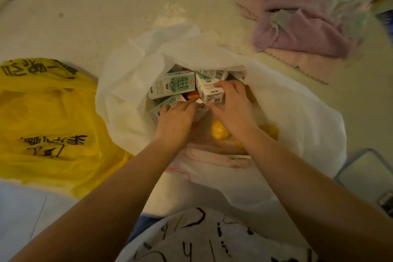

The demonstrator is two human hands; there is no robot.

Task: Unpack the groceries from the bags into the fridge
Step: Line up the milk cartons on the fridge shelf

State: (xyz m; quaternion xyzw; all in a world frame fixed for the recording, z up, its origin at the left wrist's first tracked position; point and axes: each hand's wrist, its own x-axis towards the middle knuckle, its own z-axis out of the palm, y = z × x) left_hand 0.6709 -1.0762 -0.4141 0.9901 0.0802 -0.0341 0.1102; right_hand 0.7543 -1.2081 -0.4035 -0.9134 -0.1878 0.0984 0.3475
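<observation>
One head cam only, so no shared view: you look steeply down, close over the white bag [212,53] on the table [95,6].

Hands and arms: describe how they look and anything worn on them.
Both forearms are bare to the frame's lower edge, with no sleeve, watch or bracelet in view. The left hand wears a thin, pale ring on one finger. The right hand shows no ring or glove. Below the arms is a white top with black hand-drawn-style marks.
</observation>
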